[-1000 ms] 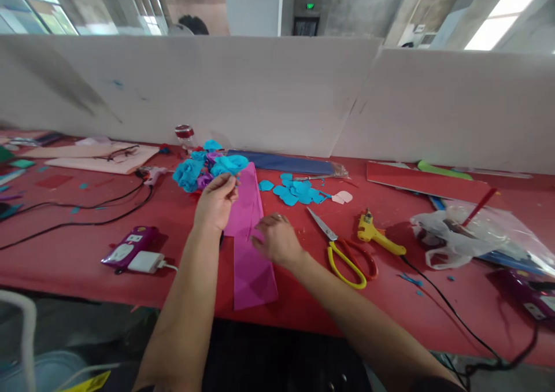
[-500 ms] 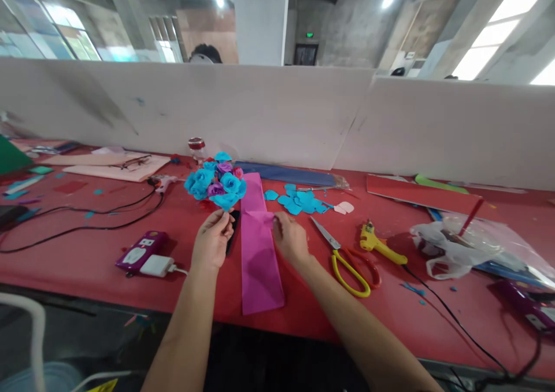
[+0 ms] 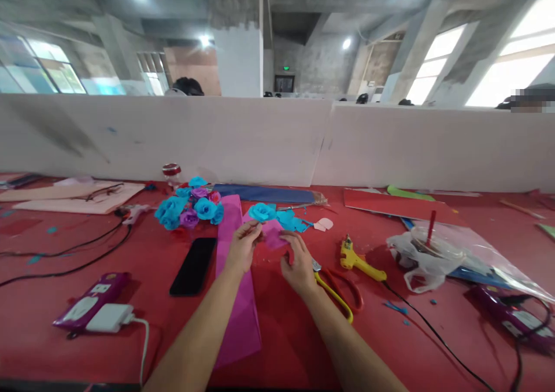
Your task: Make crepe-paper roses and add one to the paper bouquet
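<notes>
My left hand (image 3: 243, 246) is closed in a pinch under a blue paper flower (image 3: 261, 211); its stem is hidden by the fingers. A small magenta paper piece (image 3: 273, 233) lies between my two hands, and my right hand (image 3: 299, 260) grips its right edge with the fingertips. Beneath my left forearm runs a long magenta paper strip (image 3: 236, 317) on the red table. Several blue and purple paper flowers (image 3: 189, 207) stand in a bunch left of my hands. Blue paper petals (image 3: 293, 221) lie just behind the held piece.
Scissors (image 3: 336, 294) with yellow and red handles and a yellow glue gun (image 3: 362, 263) lie to the right. A black phone (image 3: 193, 266) and a purple power strip (image 3: 93, 299) sit left. Farther right is a cup in a plastic bag (image 3: 407, 256). A white partition (image 3: 260, 143) bounds the back.
My left hand has moved the blue flower right, away from the bunch and toward my right hand. The magenta piece now sits between both hands. The camera view has tilted up and shifted.
</notes>
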`<state>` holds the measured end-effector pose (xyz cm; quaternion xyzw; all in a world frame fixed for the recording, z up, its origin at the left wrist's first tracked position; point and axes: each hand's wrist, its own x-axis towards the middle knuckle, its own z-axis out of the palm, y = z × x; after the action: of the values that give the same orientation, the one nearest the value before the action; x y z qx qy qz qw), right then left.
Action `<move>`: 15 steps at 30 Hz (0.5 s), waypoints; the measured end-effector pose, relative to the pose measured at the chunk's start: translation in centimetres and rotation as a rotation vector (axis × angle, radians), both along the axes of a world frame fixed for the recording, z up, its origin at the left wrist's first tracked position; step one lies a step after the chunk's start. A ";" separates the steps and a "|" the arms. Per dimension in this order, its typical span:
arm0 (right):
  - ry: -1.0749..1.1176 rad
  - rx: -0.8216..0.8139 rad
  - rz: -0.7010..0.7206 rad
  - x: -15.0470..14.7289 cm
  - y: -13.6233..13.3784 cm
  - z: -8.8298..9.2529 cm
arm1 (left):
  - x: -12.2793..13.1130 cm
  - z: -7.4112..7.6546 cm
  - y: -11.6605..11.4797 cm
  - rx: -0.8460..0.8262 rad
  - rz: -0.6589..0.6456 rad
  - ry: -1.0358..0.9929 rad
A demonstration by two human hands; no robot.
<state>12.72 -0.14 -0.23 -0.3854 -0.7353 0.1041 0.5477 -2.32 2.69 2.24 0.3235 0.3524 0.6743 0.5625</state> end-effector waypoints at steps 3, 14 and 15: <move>0.056 -0.029 -0.055 0.5 0.5 -0.5 | 0.3 -1.2 0.5 0.039 -0.007 -0.002; -0.242 0.124 -0.244 0.4 -0.5 -0.4 | -0.3 -3.1 0.3 0.017 -0.031 0.046; -0.268 0.134 -0.252 0.4 -0.6 -0.4 | -0.2 -3.1 0.2 0.011 -0.028 0.089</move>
<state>13.09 -0.76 -0.63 -0.4475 -0.7529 -0.0666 0.4780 -2.57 2.90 -0.83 0.3611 0.3686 0.6535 0.5538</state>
